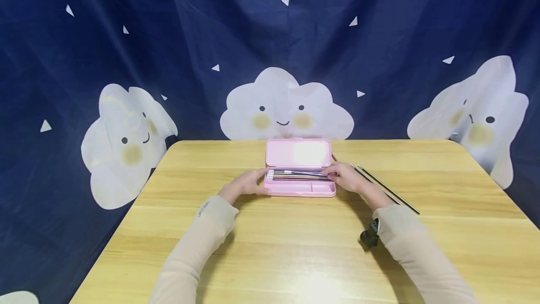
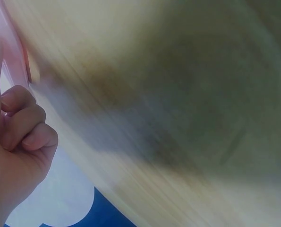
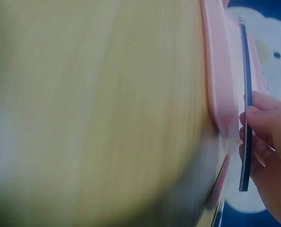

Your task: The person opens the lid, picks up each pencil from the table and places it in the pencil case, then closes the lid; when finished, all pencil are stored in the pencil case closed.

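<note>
Dark pencil (image 3: 247, 71) pinched between thumb and fingers of the right hand (image 1: 345, 176), over an open pink pencil case (image 1: 288, 186); more pencils (image 1: 295, 179) lie inside, left of those fingertips. The left hand (image 1: 246, 183) grips the case's left end. Loose pencils (image 1: 388, 189) lie right of the right fingers, on a wooden table (image 1: 291, 238)

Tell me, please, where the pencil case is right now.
In the head view, the open pencil case sits just right of centre near the far edge of the table, between the left hand and right hand.
</note>
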Motion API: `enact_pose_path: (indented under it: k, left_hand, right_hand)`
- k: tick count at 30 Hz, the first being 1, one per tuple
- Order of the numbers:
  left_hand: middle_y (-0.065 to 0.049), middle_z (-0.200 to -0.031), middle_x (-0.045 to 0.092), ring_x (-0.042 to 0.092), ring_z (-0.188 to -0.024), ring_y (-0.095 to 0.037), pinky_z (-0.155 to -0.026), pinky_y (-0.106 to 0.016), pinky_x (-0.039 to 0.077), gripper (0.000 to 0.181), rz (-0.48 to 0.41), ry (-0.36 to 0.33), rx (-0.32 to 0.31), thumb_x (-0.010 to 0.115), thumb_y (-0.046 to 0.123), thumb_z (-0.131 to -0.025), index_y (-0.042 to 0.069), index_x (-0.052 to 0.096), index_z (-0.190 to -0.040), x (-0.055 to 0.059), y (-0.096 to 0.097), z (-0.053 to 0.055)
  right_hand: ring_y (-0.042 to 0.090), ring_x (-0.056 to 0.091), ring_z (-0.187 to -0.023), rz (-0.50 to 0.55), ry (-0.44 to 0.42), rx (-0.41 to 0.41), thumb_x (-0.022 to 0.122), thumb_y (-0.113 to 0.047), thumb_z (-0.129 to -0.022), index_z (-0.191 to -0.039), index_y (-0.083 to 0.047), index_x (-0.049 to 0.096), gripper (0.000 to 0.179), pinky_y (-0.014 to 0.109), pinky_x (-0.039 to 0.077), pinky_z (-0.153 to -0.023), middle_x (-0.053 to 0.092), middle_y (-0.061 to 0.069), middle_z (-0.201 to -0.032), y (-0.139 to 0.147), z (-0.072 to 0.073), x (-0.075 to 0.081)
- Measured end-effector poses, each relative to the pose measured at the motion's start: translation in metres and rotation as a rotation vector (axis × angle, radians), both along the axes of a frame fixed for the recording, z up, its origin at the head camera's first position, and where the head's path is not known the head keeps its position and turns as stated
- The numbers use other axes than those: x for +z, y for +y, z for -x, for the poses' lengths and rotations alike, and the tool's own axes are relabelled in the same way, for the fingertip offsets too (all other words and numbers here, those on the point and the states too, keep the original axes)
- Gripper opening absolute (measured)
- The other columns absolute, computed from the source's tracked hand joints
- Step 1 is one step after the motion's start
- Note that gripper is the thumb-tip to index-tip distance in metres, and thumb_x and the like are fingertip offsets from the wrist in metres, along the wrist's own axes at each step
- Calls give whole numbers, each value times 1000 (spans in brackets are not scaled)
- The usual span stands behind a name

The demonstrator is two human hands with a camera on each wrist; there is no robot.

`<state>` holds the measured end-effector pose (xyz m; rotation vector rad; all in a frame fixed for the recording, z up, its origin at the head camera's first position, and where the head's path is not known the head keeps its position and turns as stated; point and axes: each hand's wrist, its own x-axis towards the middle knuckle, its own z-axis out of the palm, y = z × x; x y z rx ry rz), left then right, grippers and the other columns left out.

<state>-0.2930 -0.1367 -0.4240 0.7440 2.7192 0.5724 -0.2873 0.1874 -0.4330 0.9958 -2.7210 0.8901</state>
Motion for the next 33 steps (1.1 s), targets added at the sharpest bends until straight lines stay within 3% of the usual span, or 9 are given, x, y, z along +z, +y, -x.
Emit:
enact_pose_path:
  k: [13, 26, 33]
  left_hand:
    - [-15, -137, 44, 42, -124, -30, -103, -40, 33, 83, 17, 7, 9, 74, 36, -74, 14, 33, -142, -5, -1, 2]
    - [-16, -139, 41, 41, -125, -31, -104, -41, 32, 83, -1, -4, 5, 73, 36, -75, 13, 31, -143, -5, -1, 3]
    - [-15, -140, 40, 39, -127, -30, -105, -41, 31, 84, 9, -19, 19, 73, 38, -75, 12, 30, -143, -3, 0, 2]
  right_hand:
    - [27, 62, -82, -34, 4, 26, 58, 8, -80, -89, 3, 71, 17, 39, 49, -78, 66, 12, -82, -45, 4, -2]
    - [30, 61, -90, -25, -77, 68, 56, 7, -82, -90, 2, 70, 17, 41, 48, -84, 67, 14, -90, -49, 9, -6]
    - [24, 57, -84, -9, -99, 83, 54, 5, -83, -93, 1, 70, 19, 37, 48, -78, 62, 11, -87, -49, 7, -7]
